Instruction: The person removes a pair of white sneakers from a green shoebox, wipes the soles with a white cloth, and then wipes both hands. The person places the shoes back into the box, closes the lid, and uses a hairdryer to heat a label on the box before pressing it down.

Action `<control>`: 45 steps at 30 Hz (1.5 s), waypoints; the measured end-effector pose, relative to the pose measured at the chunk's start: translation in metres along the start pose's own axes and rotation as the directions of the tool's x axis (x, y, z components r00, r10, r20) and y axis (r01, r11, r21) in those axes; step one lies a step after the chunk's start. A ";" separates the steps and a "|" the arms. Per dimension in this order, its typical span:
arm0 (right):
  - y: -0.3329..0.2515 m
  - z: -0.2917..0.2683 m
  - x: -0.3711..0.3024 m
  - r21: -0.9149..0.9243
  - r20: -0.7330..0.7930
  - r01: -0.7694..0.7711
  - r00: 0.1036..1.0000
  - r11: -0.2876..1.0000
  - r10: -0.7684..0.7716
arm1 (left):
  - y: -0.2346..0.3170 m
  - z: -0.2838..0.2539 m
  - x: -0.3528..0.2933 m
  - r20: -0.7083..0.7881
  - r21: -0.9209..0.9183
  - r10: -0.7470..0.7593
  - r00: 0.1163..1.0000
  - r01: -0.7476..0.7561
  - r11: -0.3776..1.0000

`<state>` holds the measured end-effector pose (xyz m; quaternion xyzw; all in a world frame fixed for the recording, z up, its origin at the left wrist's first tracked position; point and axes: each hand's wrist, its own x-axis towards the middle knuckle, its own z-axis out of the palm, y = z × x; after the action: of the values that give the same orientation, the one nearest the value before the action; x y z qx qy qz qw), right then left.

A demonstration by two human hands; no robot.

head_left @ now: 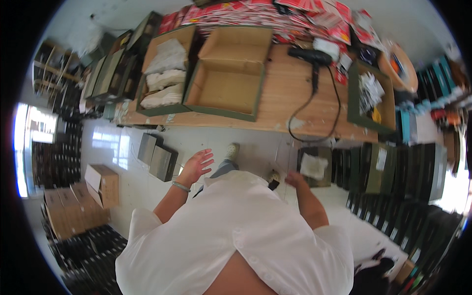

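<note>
My left hand [195,166] hangs over the floor in front of the table, fingers spread, nothing in it. My right hand [295,179] is low beside my body, smeared by motion, so its fingers cannot be made out. It is nearest a green box [314,181] on the floor with a pale sheet on top. On the wooden table [285,93] stands an open green box [226,88], its lid tipped back and bare brown cardboard showing inside. Left of it, another open green box [140,93] holds white paper-wrapped items.
A black hair dryer [310,57] lies on the table, its cord looping over the front edge. At right stands a green box [386,110] of crumpled paper. Red packets [246,14] are heaped behind. Box stacks [388,167] line the right side; brown cartons [73,211] stand left.
</note>
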<state>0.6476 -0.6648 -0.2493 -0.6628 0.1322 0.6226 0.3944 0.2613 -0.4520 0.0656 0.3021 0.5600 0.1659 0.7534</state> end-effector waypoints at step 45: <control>-0.418 0.762 -0.055 -0.517 0.715 0.838 0.310 -0.175 -0.627 | 0.149 -0.205 0.096 -0.487 0.743 0.624 0.611 -0.085 0.664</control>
<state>0.3666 0.1148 0.0175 -0.6297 -0.6542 0.3024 0.2899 0.1110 -0.2267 0.0505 0.5690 0.7465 0.2196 0.2660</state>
